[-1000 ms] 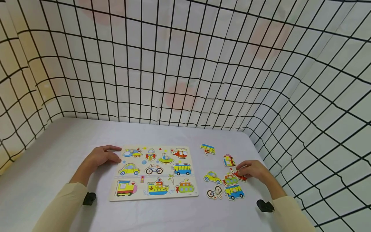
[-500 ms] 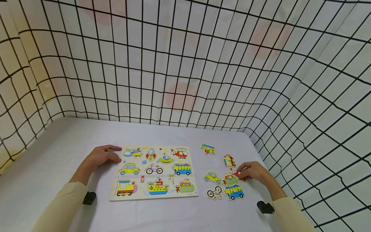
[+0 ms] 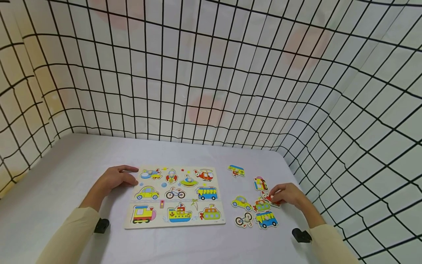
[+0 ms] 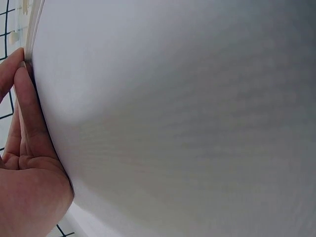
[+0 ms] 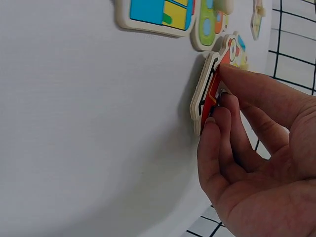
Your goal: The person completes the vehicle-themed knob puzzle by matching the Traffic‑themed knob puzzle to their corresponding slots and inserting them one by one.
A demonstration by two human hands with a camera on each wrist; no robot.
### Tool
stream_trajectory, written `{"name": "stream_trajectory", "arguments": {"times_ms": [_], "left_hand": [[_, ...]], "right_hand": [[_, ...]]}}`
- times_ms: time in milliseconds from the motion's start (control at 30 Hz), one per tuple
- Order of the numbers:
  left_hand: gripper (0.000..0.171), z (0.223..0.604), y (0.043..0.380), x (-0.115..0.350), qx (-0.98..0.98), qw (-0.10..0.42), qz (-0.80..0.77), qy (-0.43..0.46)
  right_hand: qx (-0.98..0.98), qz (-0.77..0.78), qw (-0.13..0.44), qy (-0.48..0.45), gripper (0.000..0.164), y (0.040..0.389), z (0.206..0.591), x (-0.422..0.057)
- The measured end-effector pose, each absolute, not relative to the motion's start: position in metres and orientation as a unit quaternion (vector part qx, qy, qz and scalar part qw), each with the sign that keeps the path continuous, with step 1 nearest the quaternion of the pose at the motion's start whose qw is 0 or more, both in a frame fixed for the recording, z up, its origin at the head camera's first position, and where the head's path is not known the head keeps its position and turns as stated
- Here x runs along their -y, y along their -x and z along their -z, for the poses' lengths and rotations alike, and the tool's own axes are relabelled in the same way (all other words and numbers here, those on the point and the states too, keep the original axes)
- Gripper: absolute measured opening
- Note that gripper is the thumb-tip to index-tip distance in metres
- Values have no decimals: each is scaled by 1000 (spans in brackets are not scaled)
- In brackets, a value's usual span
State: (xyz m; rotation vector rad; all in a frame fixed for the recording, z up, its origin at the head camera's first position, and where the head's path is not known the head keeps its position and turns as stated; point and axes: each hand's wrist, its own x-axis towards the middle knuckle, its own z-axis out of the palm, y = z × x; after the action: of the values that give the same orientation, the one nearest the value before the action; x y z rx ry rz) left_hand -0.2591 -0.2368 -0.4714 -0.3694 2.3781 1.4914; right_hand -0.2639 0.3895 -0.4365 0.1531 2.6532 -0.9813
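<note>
A flat wooden peg puzzle board [image 3: 161,214] with vehicle pictures lies on the white table. My left hand [image 3: 113,179] rests at its left edge, thumb and finger touching the board's side in the left wrist view. To the right of the board, my right hand [image 3: 287,193] pinches a red helicopter puzzle piece [image 5: 210,96] between thumb and fingers, hiding part of it. Next to this piece lie the green submarine piece [image 3: 262,205] and the train piece [image 3: 260,183]. Knobbed airplane [image 3: 151,174], rocket [image 3: 171,176] and flying saucer [image 3: 188,180] pieces sit in the board's top row.
Other loose pieces lie right of the board: a bus [image 3: 266,219], a bicycle [image 3: 244,219], a yellow car [image 3: 241,202] and a boat [image 3: 236,170] turned upside down. Black grid netting [image 3: 184,110] and a white wall close off the table's back and sides.
My right hand has shifted very slightly, staying on the helicopter piece. The left hand, the board and the other pieces look unmoved.
</note>
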Motion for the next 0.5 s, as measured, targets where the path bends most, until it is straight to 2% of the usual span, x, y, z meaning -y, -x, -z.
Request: {"name": "stream_trajectory", "arguments": {"times_ms": [500], "left_hand": [[73,472,259,236,-830,154,-519,130]], "right_hand": [[-922,349,162,-30,20,274,414,-373]]}}
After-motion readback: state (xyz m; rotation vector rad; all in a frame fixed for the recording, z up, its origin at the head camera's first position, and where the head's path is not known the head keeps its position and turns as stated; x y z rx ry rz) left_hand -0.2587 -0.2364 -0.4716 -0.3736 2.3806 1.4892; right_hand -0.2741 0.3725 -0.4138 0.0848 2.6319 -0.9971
